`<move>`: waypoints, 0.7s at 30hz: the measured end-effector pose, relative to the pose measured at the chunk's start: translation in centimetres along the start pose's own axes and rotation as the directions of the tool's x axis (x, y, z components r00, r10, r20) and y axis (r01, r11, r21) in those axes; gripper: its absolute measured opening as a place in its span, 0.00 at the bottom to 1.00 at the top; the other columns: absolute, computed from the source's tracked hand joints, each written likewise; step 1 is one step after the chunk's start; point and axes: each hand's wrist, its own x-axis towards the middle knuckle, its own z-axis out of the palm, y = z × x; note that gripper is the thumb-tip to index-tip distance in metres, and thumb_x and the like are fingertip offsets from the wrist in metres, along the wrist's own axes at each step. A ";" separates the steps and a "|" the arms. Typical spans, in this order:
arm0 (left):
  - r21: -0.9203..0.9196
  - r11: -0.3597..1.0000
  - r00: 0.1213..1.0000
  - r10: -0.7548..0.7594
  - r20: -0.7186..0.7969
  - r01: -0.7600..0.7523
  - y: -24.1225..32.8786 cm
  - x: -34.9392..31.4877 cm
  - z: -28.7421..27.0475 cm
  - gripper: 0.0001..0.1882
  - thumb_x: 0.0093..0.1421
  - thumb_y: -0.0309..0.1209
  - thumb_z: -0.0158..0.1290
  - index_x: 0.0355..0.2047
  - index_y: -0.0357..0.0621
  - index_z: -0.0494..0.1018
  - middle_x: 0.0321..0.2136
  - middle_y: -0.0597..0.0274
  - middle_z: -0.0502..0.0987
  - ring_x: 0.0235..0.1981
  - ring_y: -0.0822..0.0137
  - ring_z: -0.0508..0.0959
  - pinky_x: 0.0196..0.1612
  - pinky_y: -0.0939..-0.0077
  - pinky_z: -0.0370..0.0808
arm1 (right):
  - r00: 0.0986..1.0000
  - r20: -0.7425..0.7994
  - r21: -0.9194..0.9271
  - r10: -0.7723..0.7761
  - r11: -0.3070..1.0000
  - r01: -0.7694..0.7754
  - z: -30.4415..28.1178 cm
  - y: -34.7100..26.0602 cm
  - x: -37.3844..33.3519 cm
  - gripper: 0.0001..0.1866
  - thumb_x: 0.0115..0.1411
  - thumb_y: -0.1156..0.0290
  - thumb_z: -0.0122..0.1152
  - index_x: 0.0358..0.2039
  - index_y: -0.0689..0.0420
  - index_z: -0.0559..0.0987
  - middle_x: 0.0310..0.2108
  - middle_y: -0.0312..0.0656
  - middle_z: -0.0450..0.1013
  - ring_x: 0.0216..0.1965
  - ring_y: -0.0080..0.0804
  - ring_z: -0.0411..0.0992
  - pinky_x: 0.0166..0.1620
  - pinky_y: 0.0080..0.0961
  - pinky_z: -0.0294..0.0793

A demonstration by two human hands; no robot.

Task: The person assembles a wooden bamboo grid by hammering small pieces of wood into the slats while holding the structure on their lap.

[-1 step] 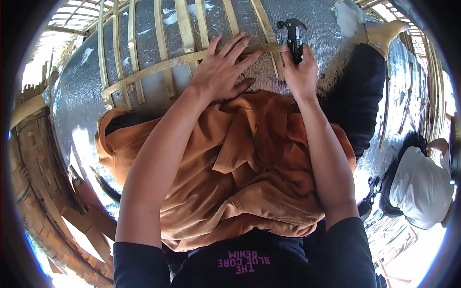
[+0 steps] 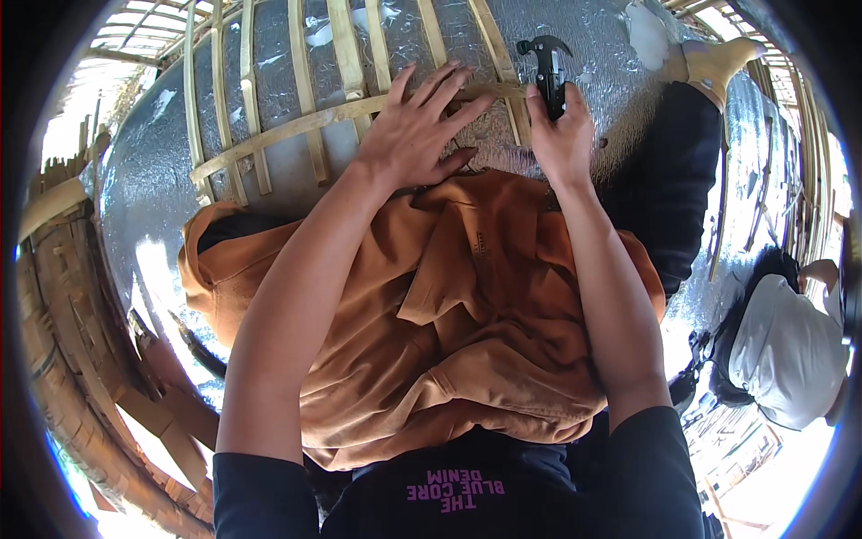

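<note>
My left hand point(image 2: 417, 126) is open, its fingers spread over a long bamboo cross strip point(image 2: 287, 128) and the slats beneath it. My right hand point(image 2: 564, 135) is closed round the handle of a black claw hammer point(image 2: 549, 76), whose head points away from me. The thumb lies along the handle, close to the right end of the cross strip. Several bamboo slats point(image 2: 345, 49) run away from me, spaced apart, under or against the cross strip. Whether they are nailed, I cannot tell. An orange-brown garment point(image 2: 476, 269) lies bunched over my lap, just below both hands.
A crinkled silver foil sheet point(image 2: 611, 54) covers the floor beneath the slats. A bare foot point(image 2: 723, 65) and dark trouser leg point(image 2: 669, 171) lie at the right. Another person in a white shirt point(image 2: 777, 350) sits farther right. Woven bamboo point(image 2: 72, 332) lines the left side.
</note>
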 end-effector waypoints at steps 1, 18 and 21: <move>-0.017 1.000 1.000 0.007 -0.027 -0.007 0.1 0.0 -0.1 0.43 0.63 0.54 0.57 0.74 0.59 0.56 0.72 0.58 0.59 0.74 0.59 0.57 0.75 0.43 0.46 | 1.000 0.002 0.005 -0.001 1.000 0.001 0.1 0.2 0.0 0.17 0.63 0.62 0.67 0.37 0.64 0.75 0.28 0.55 0.79 0.30 0.53 0.81 0.36 0.42 0.77; -0.150 0.988 0.982 -0.046 -0.181 0.019 0.0 -0.8 0.4 0.46 0.62 0.41 0.61 0.73 0.36 0.53 0.68 0.50 0.65 0.67 0.50 0.67 0.72 0.50 0.61 | 0.995 0.069 0.105 0.070 0.991 -0.077 0.3 0.1 0.2 0.17 0.62 0.63 0.67 0.41 0.63 0.74 0.31 0.56 0.80 0.35 0.56 0.82 0.39 0.43 0.79; -0.142 0.990 0.984 -0.034 -0.175 0.009 -0.1 -0.7 0.3 0.44 0.61 0.40 0.61 0.72 0.37 0.55 0.68 0.50 0.65 0.67 0.50 0.68 0.71 0.53 0.63 | 0.997 0.057 0.103 0.048 0.993 -0.053 0.4 0.3 0.2 0.18 0.62 0.63 0.67 0.42 0.63 0.74 0.32 0.56 0.81 0.35 0.56 0.82 0.40 0.43 0.80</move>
